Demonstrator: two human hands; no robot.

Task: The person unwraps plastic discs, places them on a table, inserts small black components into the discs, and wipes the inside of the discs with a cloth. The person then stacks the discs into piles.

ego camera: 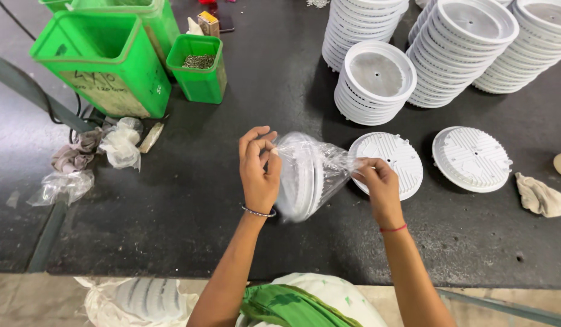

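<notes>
- Green bins [105, 60] are seen at the far left of the dark table [189, 212], and a smaller green tub [200, 68] beside them is filled with what looks like small metal parts.
- Crumpled clear bags and rags [120, 143] are left lying just below the bins.
- Over to the left hand [259, 166]: it is pinched shut on one edge of the clear plastic bag [313, 163], thumb and fingertips pressed together at the film.
- Inside that bag, a white round disc [298, 181] is held on edge, clear of the table, between the two hands.
- On the other side, the right hand [377, 181] is clamped on the opposite end of the film, which is drawn to a twisted point there.
- The step in hand is judged to be wrapping or unwrapping the disc; it is best done with the film kept taut and even, so nothing is torn and the disc is not let slip.
- Two more ribbed discs [386, 160] are laid flat just beyond the right hand, and tall stacks [456, 48] are ranked behind them.
- A pale rag [539, 195] is left at the right edge.
</notes>
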